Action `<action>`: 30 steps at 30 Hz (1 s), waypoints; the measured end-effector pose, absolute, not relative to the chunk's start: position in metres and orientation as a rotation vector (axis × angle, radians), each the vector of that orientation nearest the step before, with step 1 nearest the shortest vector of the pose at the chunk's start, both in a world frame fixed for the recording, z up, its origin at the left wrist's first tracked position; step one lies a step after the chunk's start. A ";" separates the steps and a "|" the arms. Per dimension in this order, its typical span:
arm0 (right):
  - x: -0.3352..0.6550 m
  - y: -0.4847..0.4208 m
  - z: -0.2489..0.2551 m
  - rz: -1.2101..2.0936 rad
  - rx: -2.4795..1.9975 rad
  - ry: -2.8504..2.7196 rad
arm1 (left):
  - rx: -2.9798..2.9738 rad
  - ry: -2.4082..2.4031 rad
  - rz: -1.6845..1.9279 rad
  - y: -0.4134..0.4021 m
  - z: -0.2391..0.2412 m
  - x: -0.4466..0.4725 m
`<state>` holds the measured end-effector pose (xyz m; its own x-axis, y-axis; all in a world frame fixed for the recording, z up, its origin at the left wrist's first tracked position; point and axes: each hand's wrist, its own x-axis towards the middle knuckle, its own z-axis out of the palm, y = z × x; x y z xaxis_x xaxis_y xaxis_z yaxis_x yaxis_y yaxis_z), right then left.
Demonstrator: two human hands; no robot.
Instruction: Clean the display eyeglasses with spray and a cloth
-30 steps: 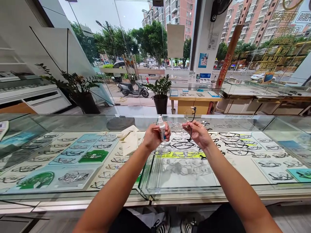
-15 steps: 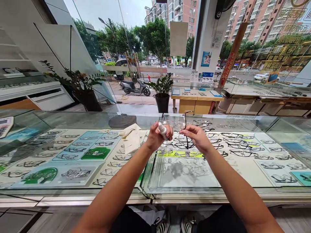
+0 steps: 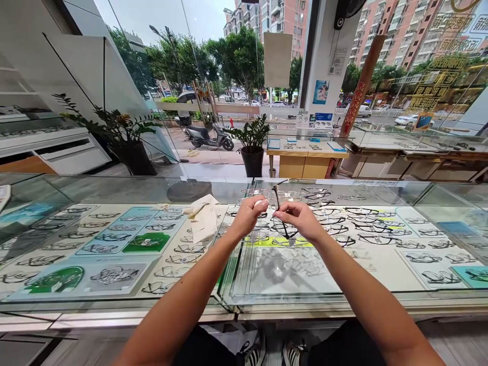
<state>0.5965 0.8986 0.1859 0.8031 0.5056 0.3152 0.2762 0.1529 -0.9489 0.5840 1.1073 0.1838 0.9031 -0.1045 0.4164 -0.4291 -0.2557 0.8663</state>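
Observation:
My left hand [image 3: 248,217] is curled round a small white spray bottle [image 3: 260,204], of which only the tip shows above the fingers. Right beside it, my right hand [image 3: 301,219] pinches a pair of glasses [image 3: 279,211] with clear lenses and thin black arms. Both hands are held close together just above the glass counter [image 3: 290,284]. The bottle's tip points toward the glasses. A crumpled cream cloth [image 3: 202,218] lies on the glass to the left of my left hand.
Under the counter glass lie several rows of spectacle frames [image 3: 114,239] on trays. A potted plant [image 3: 251,145] stands beyond the counter, and another plant [image 3: 122,137] stands at the left. More display cases [image 3: 400,147] line the back right. A scooter [image 3: 208,137] is parked outside the window.
The left hand tipped the upright bottle toward the glasses and closed over it. The right hand lowered the glasses and turned them edge-on, nearer the bottle.

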 end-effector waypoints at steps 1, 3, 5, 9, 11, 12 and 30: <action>0.596 0.899 0.185 0.191 -1.437 -0.681 | 1.828 -0.399 0.329 1.108 0.184 0.584; 0.595 0.899 0.186 0.207 -1.429 -0.680 | 1.841 -0.406 0.328 1.108 0.184 0.584; 0.595 0.898 0.188 0.219 -1.413 -0.657 | 1.854 -0.422 0.316 1.109 0.184 0.584; 0.598 0.894 0.193 0.182 -1.332 -0.557 | 1.905 -0.460 0.275 1.109 0.182 0.584; 0.599 0.893 0.194 0.152 -1.269 -0.506 | 1.937 -0.481 0.256 1.107 0.180 0.582; 0.600 0.892 0.194 0.143 -1.245 -0.488 | 1.956 -0.499 0.247 1.105 0.180 0.581; 0.607 0.887 0.192 0.129 -1.177 -0.401 | 2.131 0.238 0.609 1.202 0.147 0.646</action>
<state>0.6069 0.8873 0.1916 0.9223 0.3045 0.2379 0.1089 0.3858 -0.9161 0.6463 1.2023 0.1471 0.8614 0.3805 0.3364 -0.0518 -0.5930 0.8035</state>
